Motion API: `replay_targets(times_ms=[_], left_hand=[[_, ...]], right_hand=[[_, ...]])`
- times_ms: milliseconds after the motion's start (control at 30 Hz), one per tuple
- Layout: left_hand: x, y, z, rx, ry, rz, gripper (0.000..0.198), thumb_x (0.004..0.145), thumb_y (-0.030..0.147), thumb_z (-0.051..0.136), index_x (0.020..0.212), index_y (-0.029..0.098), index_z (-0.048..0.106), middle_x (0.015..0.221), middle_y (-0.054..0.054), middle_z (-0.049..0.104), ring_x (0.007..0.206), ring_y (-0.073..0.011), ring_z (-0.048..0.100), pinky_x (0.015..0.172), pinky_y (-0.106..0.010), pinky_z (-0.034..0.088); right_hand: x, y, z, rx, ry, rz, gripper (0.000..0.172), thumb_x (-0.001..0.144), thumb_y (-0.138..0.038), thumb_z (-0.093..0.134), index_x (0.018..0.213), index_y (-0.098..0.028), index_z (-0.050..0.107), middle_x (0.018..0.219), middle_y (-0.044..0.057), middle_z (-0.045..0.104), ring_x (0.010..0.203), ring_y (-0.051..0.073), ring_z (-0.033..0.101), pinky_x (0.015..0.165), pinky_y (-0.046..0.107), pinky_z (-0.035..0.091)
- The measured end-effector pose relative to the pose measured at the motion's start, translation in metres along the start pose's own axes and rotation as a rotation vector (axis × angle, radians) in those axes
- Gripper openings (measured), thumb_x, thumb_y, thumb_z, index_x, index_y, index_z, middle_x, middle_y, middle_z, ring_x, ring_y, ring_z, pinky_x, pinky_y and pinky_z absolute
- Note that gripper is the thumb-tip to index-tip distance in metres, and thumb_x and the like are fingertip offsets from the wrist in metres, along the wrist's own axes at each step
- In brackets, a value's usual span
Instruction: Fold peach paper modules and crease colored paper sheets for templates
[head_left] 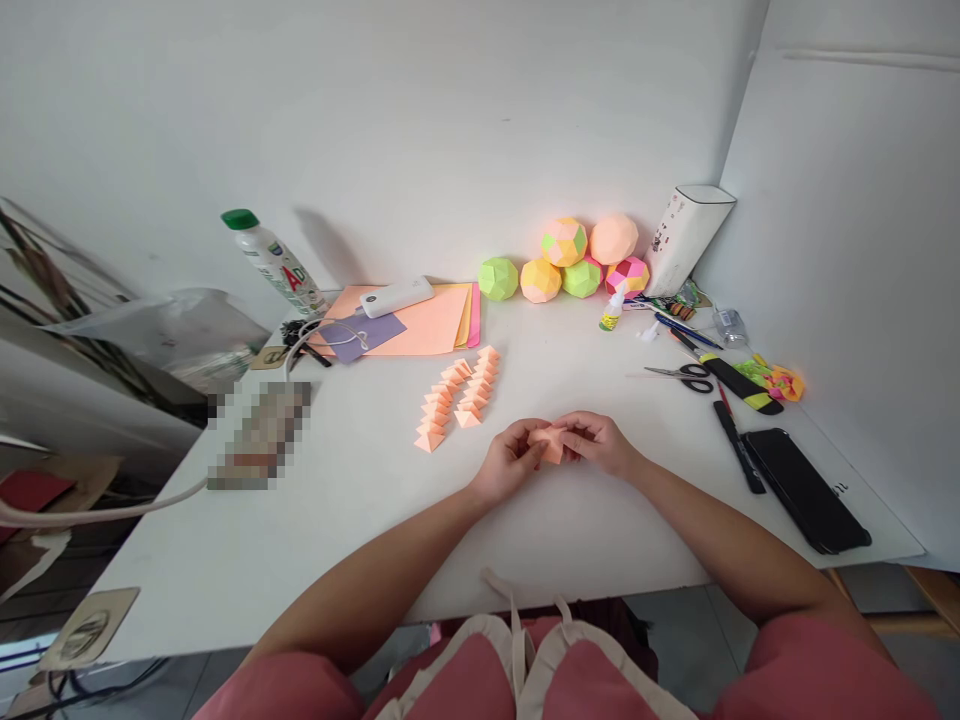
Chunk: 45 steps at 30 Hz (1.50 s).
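Observation:
Both hands meet over the white table, pinching one small folded piece of orange paper (553, 442) between them. My left hand (508, 460) grips its left side with thumb and fingers. On the other side my right hand (598, 442) is closed on the paper's right edge. The fingers partly cover the piece, so its full shape is hidden. Beyond my left hand, two rows of folded orange paper units lie nested together: a left row (435, 408) and a right row (478, 388).
Several faceted paper balls (541, 280) sit against the wall, with a small glue bottle (613, 308) in front. Scissors (686, 375), a box cutter (739, 382) and a black phone (806, 490) lie right. Paper sheets (427, 335), a power bank (397, 297) and a spray bottle (274, 262) stand back left.

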<state>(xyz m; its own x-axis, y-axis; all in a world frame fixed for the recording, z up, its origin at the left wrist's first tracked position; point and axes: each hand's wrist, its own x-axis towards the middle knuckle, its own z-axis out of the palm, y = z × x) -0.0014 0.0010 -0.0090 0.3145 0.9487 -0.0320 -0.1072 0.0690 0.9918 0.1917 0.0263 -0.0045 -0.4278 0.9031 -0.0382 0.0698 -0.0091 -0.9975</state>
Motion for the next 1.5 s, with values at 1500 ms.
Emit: replay_targets(times_ms=[1500], left_hand=[[0.0001,-0.0034,-0.0007,-0.03,0.015,0.009,0.046,0.076,0.05,0.072,0.105,0.016,0.061,0.08,-0.003,0.067,0.066,-0.0113,0.059,0.063,-0.026,0.05]], right_hand=[[0.0017,0.001,0.0008,0.048,0.028,-0.004,0.023,0.074,-0.039,0.075,0.084,-0.019,0.071,0.067,0.0,0.065,0.057,0.011,0.057,0.053,0.025,0.049]])
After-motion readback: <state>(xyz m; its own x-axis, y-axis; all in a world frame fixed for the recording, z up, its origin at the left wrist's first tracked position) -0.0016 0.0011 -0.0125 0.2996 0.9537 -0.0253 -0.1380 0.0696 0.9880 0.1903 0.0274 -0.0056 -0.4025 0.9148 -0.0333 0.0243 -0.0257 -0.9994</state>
